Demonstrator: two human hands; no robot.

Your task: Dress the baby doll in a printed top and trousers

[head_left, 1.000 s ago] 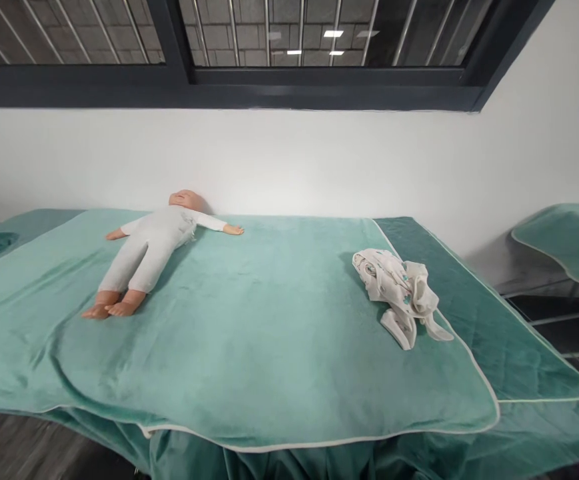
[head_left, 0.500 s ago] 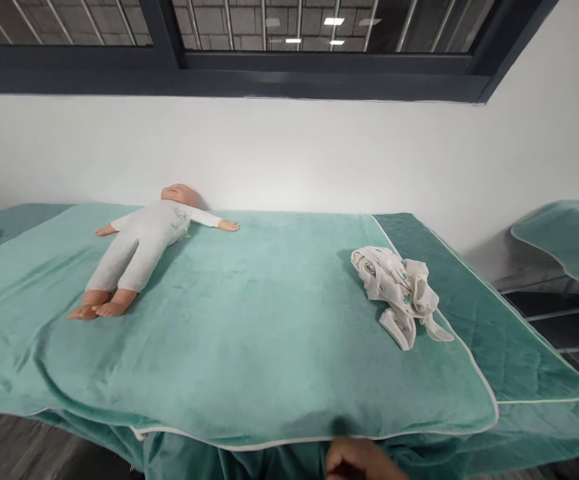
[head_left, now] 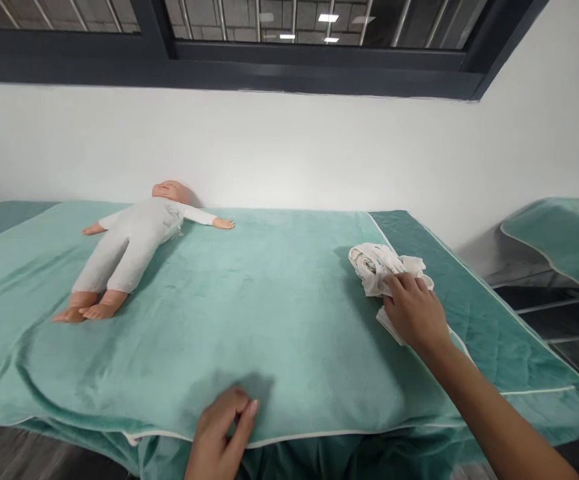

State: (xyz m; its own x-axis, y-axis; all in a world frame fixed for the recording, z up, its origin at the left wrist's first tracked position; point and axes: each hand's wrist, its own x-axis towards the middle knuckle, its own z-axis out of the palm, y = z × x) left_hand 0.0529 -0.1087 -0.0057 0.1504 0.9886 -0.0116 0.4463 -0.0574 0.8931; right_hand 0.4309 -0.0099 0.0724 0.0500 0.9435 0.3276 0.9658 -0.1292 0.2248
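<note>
My right hand (head_left: 416, 312) reaches onto a rolled-up bundle of white printed baby clothes (head_left: 369, 263). Its fingers are curled into the fabric, and its back hides the middle of the bundle. Over the front edge of the bed, my left hand (head_left: 224, 433) hovers with fingers bent and thumb close to the index finger; I see nothing in it. On the left side of the bed lies a baby doll (head_left: 134, 230) on its back, head by the wall, arms spread, in a white body with bare feet.
A light green plush blanket (head_left: 269, 320) covers most of the bed. Beneath it, darker green quilted bedding (head_left: 494, 333) shows on the right. A white wall and a dark window frame (head_left: 319, 77) stand behind. Another green-covered surface (head_left: 569, 233) is at far right.
My right hand has come in from the right and taken hold of the baby clothes. My left hand has appeared at the front edge. The doll lies as before; the view has shifted slightly.
</note>
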